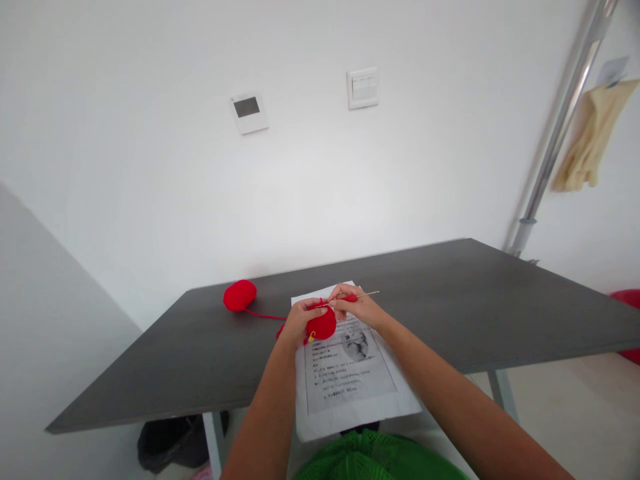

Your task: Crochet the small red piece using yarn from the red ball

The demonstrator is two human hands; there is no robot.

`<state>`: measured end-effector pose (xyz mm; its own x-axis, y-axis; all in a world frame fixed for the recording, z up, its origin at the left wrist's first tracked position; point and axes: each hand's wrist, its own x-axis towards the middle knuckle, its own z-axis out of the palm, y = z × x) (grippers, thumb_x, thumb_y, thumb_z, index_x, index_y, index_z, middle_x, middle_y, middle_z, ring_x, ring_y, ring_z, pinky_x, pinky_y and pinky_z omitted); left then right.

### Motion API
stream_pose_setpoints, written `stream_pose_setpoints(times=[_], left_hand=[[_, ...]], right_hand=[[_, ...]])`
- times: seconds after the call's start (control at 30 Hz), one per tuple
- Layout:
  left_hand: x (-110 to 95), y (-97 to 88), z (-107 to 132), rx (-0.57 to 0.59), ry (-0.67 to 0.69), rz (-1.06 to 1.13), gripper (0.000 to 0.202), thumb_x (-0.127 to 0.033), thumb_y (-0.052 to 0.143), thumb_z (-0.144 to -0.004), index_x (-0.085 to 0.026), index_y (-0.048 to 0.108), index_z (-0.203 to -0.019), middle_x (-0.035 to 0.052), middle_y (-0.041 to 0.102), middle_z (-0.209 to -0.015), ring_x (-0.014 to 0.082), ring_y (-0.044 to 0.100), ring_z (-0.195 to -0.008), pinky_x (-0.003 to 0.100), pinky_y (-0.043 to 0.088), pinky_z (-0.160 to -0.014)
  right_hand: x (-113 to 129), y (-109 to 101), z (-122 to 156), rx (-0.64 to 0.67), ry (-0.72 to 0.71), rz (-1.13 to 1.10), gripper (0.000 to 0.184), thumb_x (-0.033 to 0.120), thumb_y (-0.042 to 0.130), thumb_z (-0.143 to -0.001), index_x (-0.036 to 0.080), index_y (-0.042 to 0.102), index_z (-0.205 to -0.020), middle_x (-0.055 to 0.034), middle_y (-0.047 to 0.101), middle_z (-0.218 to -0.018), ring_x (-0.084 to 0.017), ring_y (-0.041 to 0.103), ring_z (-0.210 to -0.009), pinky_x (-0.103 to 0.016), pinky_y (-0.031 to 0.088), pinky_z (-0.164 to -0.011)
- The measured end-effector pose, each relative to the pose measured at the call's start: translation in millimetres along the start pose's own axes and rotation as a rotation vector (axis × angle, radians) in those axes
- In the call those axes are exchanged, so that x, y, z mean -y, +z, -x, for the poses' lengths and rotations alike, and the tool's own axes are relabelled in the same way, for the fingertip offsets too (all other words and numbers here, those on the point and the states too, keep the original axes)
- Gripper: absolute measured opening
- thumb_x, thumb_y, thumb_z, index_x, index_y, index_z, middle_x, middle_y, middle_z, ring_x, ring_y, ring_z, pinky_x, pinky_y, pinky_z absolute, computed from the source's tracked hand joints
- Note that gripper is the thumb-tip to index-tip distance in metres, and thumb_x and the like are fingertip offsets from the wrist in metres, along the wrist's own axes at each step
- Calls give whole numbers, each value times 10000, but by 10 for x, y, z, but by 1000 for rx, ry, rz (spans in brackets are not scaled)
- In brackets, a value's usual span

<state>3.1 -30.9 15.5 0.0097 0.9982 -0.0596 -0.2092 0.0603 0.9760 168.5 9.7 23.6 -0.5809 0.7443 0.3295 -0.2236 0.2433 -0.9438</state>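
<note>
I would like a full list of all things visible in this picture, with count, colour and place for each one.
table: 1, dark grey, middle
yarn ball: 1, red, on the table, left of the hands
paper sheet: 1, white with black print, at the table's near edge
crochet piece: 1, red, over the sheet
crochet hook: 1, silver, red handle, over the sheet
wall panel: 1, white, grey screen, on the wall
light switch: 1, white, right of the panel
pole: 1, silver, upper right
cloth: 1, cream, hanging by the pole
bag: 1, black, under the table
mesh: 1, green, bottom edge
left hand: holds the crochet piece
right hand: holds the crochet hook
</note>
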Motion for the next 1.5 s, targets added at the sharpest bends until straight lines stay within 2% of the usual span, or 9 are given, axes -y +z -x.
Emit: stream_pose_setpoints(times=[0.13, 0.27, 0.53, 0.73, 0.9, 1.1, 1.27, 1.5], left_hand=[[-9, 2, 5, -16, -13, -24, 377, -230, 775, -514, -115, 671, -857, 41, 668, -640, 137, 583, -524, 249, 428, -537], [-30, 17, 18, -59, -1, 17, 380, -212, 774, -496, -120, 668, -850, 35, 666, -643, 135, 579, -527, 253, 437, -545], [-23, 29, 22, -7, 13, 21, 347, -197, 764, -505, -107, 676, -829, 51, 677, -663, 136, 588, -550, 246, 433, -562], [-27, 35, 21, -18, 14, 41, 346, -186, 761, -502, -111, 682, -830, 50, 678, -667, 132, 585, -548, 244, 428, -558], [-12, 26, 4, -51, 15, 32, 313, -218, 754, -514, -109, 696, -802, 58, 679, -653, 130, 578, -540, 241, 419, -550], [18, -14, -38, -116, 52, 54, 308, -207, 752, -507, -108, 702, -795, 76, 691, -682, 145, 594, -572, 251, 427, -572], [27, -35, -58, -146, 96, 64, 298, -167, 760, -474, -119, 700, -763, 59, 688, -670, 149, 597, -583, 256, 435, -587], [11, -8, -41, -143, 99, 45, 361, -209, 772, -472, -114, 693, -812, 64, 686, -704, 153, 595, -605, 264, 442, -605]], right_hand=[[14, -27, -15, -138, -141, 195, 92, 253, 614, -739, 164, 632, -723, -8, 615, -700, -123, 555, -653, -244, 435, -611], [35, -55, -4, -101, -174, 252, 131, 246, 573, -783, 180, 678, -826, -33, 651, -814, -159, 578, -796, -283, 433, -738], [3, -64, 9, -72, -187, 291, 122, 262, 609, -763, 190, 676, -835, -40, 663, -860, -181, 596, -832, -304, 445, -764], [-4, -52, 3, -73, -167, 311, 136, 264, 580, -787, 197, 680, -852, -36, 663, -861, -183, 592, -844, -322, 440, -792], [-9, -51, -5, -65, -157, 211, 132, 283, 593, -778, 185, 674, -814, -28, 641, -799, -164, 585, -774, -306, 462, -740], [-23, -74, -16, -40, -119, 76, 151, 304, 595, -780, 176, 667, -816, -38, 648, -817, -164, 603, -791, -320, 490, -748], [-33, -101, -18, -32, -110, 65, 175, 331, 596, -780, 175, 667, -815, -37, 659, -812, -164, 612, -792, -327, 494, -762], [41, -105, -5, -37, -118, 85, 190, 340, 599, -778, 166, 672, -793, -37, 649, -793, -156, 610, -766, -315, 497, -748]])
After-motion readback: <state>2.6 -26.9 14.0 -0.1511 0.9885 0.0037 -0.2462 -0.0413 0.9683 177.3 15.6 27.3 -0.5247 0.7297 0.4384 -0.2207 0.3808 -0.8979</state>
